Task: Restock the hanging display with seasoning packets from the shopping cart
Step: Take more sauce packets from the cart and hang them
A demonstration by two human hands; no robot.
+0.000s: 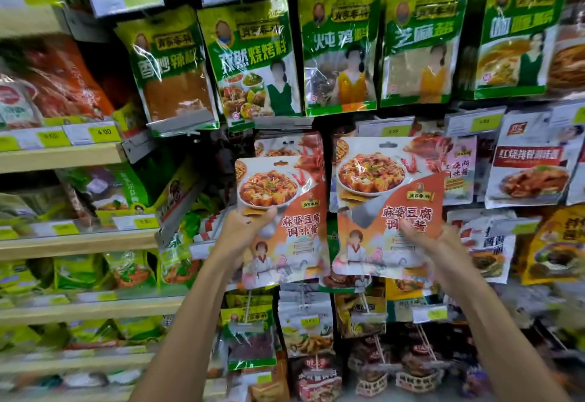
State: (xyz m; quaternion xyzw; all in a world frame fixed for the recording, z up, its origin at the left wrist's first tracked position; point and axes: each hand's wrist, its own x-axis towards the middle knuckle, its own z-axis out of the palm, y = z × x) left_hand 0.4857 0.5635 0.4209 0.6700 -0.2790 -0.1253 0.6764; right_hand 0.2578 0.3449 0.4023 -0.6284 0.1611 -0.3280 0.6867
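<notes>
- Seasoning packets [389, 180], two alike: glossy white-and-orange plastic pouches printed with a plate of tofu in red sauce; left packet [285, 227] and right packet [380, 237] are both held flat against the hanging display [326, 154], side by side, edges nearly meeting; shopping cart not in view
- Left hand [245, 227] grips its pouch at the left edge about mid-height, thumb curled over the front, fingers hidden behind; the hold sits low, which leaves the hang slot at the top free
- Right hand [425, 242] pinches the other pouch at the lower right, one digit pressed on the print, the rest behind; a firm hold, not a loose one
- Right packet rides higher, its slot just below a yellow-and-white price tag [394, 131] at a peg's tip; likely being lined up for threading; whether the slot is on the peg I cannot tell
- Left packet covers a hanging pouch printed with red chillies [304, 148]; probably next to go up
- Row of green pouches [253, 60] hangs above; pale wooden shelves [63, 154] stand to the left
</notes>
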